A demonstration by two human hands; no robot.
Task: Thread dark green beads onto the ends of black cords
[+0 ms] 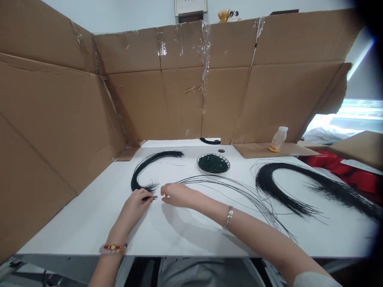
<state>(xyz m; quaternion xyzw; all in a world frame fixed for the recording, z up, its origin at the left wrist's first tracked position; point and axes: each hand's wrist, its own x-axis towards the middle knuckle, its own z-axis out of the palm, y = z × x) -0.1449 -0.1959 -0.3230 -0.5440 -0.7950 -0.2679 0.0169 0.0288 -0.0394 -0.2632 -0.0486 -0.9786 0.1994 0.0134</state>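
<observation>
My left hand rests on the white table, its fingers pinched on the frayed end of a curved bundle of black cords. My right hand lies close beside it, fingers curled, holding the ends of a thin fan of loose black cords that sweeps off to the right. The two hands are a few centimetres apart. Behind them stands a small dish of dark green beads.
A large, thick arc of black cords lies at the right. Tall cardboard walls fence the table on the left and back. A small yellow bottle stands on cardboard at the back right. Red items sit beyond the right edge.
</observation>
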